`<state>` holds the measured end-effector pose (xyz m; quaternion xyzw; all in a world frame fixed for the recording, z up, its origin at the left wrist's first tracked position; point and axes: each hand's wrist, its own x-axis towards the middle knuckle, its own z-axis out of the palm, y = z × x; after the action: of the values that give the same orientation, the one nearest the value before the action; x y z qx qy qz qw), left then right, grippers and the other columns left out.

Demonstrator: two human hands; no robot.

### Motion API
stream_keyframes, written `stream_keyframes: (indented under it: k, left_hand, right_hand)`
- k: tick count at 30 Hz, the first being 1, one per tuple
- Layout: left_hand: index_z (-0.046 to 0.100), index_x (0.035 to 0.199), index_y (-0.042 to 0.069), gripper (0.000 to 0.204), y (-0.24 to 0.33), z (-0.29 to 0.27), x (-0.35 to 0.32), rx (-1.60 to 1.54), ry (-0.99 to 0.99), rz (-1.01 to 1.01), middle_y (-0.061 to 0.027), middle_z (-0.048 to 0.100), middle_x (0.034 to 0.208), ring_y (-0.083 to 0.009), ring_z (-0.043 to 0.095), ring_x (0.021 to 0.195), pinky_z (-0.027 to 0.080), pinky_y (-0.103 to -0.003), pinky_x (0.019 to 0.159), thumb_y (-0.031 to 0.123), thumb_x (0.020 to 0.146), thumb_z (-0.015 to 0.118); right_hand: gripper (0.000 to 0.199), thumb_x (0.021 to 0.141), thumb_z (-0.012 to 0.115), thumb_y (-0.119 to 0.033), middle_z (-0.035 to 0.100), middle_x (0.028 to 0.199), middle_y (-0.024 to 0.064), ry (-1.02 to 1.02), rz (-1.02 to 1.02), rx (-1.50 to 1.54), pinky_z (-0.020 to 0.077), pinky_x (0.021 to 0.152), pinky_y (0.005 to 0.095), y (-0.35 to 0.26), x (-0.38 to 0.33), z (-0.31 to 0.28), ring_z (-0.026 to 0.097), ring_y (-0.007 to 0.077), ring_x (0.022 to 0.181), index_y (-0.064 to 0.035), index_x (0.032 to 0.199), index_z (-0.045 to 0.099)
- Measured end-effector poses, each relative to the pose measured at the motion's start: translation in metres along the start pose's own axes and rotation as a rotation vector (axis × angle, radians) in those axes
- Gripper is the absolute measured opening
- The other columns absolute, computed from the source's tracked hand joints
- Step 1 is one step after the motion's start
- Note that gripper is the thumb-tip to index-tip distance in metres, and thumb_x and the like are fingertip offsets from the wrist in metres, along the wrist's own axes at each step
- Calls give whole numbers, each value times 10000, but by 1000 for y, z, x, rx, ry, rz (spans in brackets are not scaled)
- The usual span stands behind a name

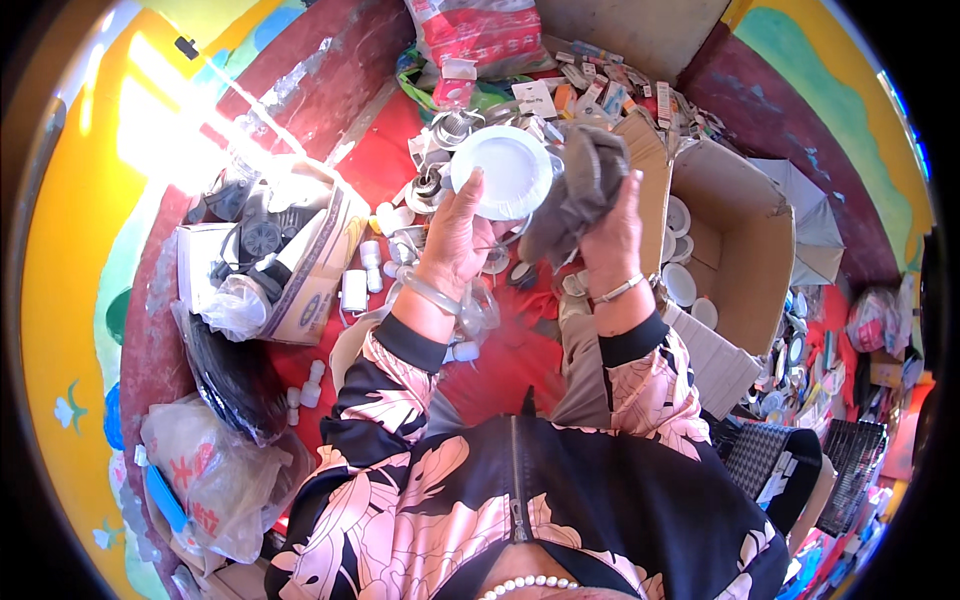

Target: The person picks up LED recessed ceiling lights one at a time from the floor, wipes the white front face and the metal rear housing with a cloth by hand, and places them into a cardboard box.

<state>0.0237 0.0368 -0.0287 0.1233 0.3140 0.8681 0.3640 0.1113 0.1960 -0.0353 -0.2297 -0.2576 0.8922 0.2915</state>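
Observation:
My left hand (455,240) grips a round white downlight (502,172) by its lower left edge, thumb against its rim. The lamp's flat white face is turned up. In my right hand (615,235) is a crumpled grey-brown cloth (578,190), bunched beside the lamp's right edge; whether the two touch I cannot tell. Metal-bodied downlights (455,128) lie in a pile just beyond my left hand. Small white bulbs (371,255) lie left of my left wrist. Close to my right forearm stands an open cardboard box (735,235) with several round white lamps (680,285) inside.
On the left, a carton (325,245) holds dark appliances and clear plastic. Nearer me sit a black wrapped bundle (230,375) and a translucent plastic bag (215,470). Small boxes (610,90) heap along the back, beside a red-and-white sack (480,35). Mixed goods crowd the right side.

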Motion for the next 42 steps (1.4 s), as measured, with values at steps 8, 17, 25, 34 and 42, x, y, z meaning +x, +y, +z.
stream_keyframes:
  k: [8, 17, 25, 34, 42]
  left_hand:
    - [381, 1291, 53, 550, 8, 4, -2, -27, -57, 94, -108, 514, 1232, -239, 533, 1113, 469, -419, 903, 416, 903, 523]
    - [267, 1374, 69, 852, 11, -3, -7, 216, -82, 246, -81, 397, 1353, -211, 418, 1232, 347, -361, 1026, 714, 820, 304]
    - [373, 1321, 56, 848, 30, -9, -23, 206, 6, 259, -88, 465, 1288, -216, 458, 1185, 368, -362, 1007, 731, 818, 271]
    - [333, 1354, 58, 859, 38, 7, -17, 241, -24, 338, -109, 448, 1319, -235, 462, 1198, 384, -395, 1001, 730, 827, 241]
    - [266, 1380, 73, 911, 10, 9, -12, 337, -57, 320, -108, 368, 1372, -214, 415, 1229, 340, -375, 1030, 762, 785, 298]
  right_hand:
    - [331, 953, 458, -161, 571, 1180, 74, -174, -680, -296, 439, 925, 312, -27, -49, 67, 546, 182, 1068, -58, 1265, 492]
    - [374, 724, 655, -27, 558, 1055, 154, -361, -1186, -1205, 432, 839, 361, 46, -36, 92, 546, 308, 953, -72, 1095, 633]
    - [311, 724, 592, 79, 596, 971, 81, -893, -632, -1034, 463, 789, 297, 31, -31, 82, 586, 208, 909, -87, 973, 676]
    - [345, 691, 483, 135, 602, 996, 64, -577, -726, -892, 435, 858, 264, -27, -16, 71, 566, 164, 950, -15, 935, 675]
    - [420, 678, 494, 129, 549, 1060, 106, -467, -957, -947, 419, 889, 289, 29, -25, 82, 523, 227, 1039, -55, 1024, 645]
